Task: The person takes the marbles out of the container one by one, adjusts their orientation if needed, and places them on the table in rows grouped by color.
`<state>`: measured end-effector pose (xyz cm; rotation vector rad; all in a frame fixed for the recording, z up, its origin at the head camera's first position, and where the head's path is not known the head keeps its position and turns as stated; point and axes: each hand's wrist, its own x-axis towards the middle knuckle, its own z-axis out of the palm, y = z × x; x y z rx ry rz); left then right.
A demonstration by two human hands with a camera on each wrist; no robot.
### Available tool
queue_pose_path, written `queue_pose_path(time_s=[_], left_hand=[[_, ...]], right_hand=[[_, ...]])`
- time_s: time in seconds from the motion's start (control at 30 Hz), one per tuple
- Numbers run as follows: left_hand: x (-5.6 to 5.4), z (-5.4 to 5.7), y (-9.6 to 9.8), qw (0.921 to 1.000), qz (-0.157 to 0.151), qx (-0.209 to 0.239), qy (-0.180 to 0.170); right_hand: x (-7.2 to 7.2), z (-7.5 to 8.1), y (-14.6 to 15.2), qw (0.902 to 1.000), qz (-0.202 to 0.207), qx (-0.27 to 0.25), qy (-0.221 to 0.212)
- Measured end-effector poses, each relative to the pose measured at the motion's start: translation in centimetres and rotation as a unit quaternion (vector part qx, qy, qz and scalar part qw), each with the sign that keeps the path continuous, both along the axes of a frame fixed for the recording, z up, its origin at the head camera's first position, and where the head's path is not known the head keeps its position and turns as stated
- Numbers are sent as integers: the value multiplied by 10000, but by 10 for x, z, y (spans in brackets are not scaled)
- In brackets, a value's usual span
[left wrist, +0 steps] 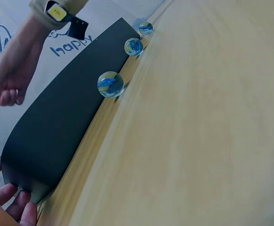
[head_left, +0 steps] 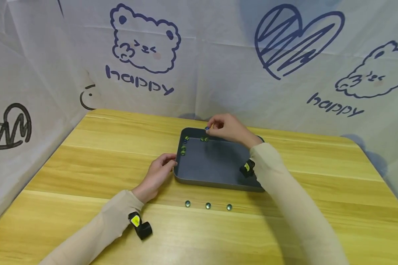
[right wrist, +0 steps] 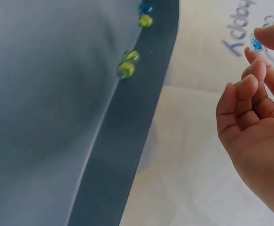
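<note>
My right hand (head_left: 230,129) pinches a clear marble with a blue swirl (right wrist: 256,43) between thumb and forefinger, above the far wall of a dark grey baking tray (head_left: 215,183). The other fingers of that hand are curled in. At the tray's left end, my left hand (head_left: 157,175) grips the tray's wall, its thumb and fingertips (left wrist: 19,205) against it in the left wrist view. Inside the tray, two yellow-green marbles (right wrist: 126,69) sit by the far wall. Along its left side lie more yellow-green marbles (head_left: 183,152) and a blue one (head_left: 185,141).
Three clear marbles with blue swirls (head_left: 208,205) stand in a spaced row on the wooden table (head_left: 96,154), in front of the tray. A white cloth (head_left: 215,84) with drawings hangs behind the table and to its left.
</note>
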<state>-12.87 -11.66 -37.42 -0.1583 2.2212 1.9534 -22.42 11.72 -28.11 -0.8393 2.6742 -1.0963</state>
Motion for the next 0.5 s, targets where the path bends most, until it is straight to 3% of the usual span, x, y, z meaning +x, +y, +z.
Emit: queue_pose_path(time_s=[0.3, 0.5], left_hand=[[1, 1, 1, 10000, -13, 21, 16], [1, 1, 1, 10000, 26, -8, 32]], right_hand=[[38, 8, 7, 9947, 113, -1021, 61], [64, 10, 14, 9904, 149, -1372, 101]])
